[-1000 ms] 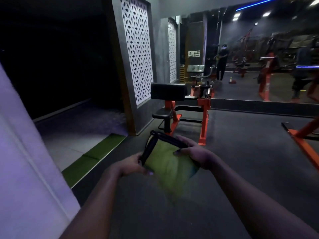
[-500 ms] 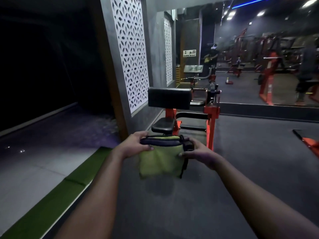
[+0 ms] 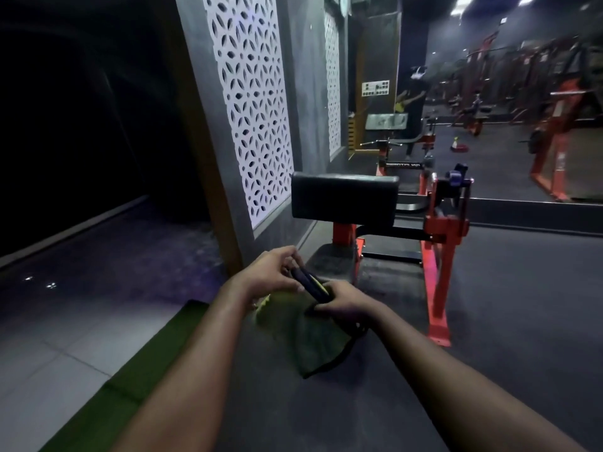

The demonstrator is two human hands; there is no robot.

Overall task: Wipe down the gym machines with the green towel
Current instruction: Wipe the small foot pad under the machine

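Dim gym floor [image 3: 489, 305]; at 12 o'clock stands a red machine [image 3: 440, 243] with a black pad [image 3: 342, 200]. Left hand [image 3: 272, 272] fingers [image 3: 290, 256] curl, pinching the towel [image 3: 313, 340] by its dark edge; right hand [image 3: 346, 305] grips it at 4 o'clock. Towel hangs below both, short of the machine.

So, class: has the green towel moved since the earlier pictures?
Yes. The green towel has come forward towards the black pad, and now hangs just short of the machine's seat.

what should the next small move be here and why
Probably carry the green towel forward onto the black pad just ahead: left hand and right hand both grip it bunched in the air, clear of the orange machine.
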